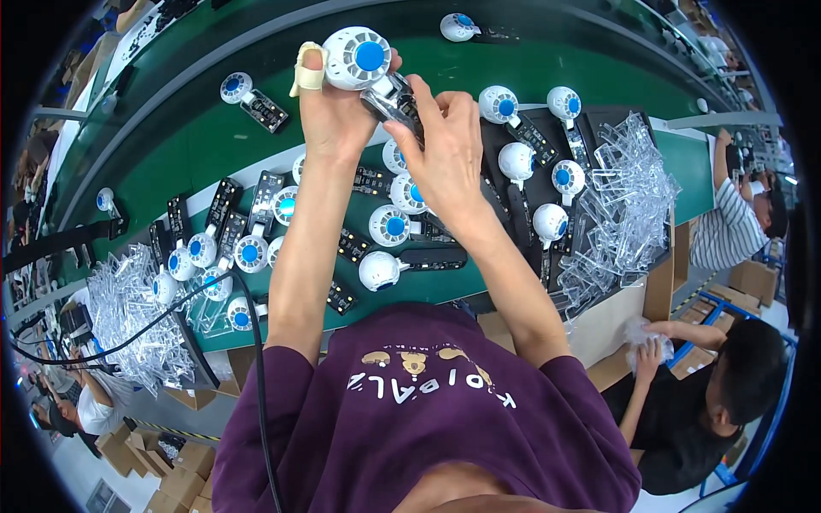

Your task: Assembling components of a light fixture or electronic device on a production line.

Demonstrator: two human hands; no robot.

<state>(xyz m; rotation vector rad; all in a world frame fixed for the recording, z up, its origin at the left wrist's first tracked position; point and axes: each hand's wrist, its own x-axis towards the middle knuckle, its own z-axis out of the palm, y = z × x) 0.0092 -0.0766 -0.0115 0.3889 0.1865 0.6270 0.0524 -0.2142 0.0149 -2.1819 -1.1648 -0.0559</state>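
My left hand [335,111] is closed round a white round-headed device [346,73] with a vented face and a blue centre disc. A pale yellow covering wraps its thumb. My right hand [446,141] pinches the device's dark handle, where a shiny, clear-looking piece shows between the fingers; its exact fit is hidden. Below my hands lie several similar devices, among them one with a blue disc [391,226] and another turned on its side [379,270].
Heaps of clear plastic pieces [629,201] lie at right and more clear pieces [137,316] at left. More devices rest on the green conveyor belt [184,128] and on a black tray. A black cable [259,368] hangs at left. A co-worker [710,402] handles clear plastic at lower right.
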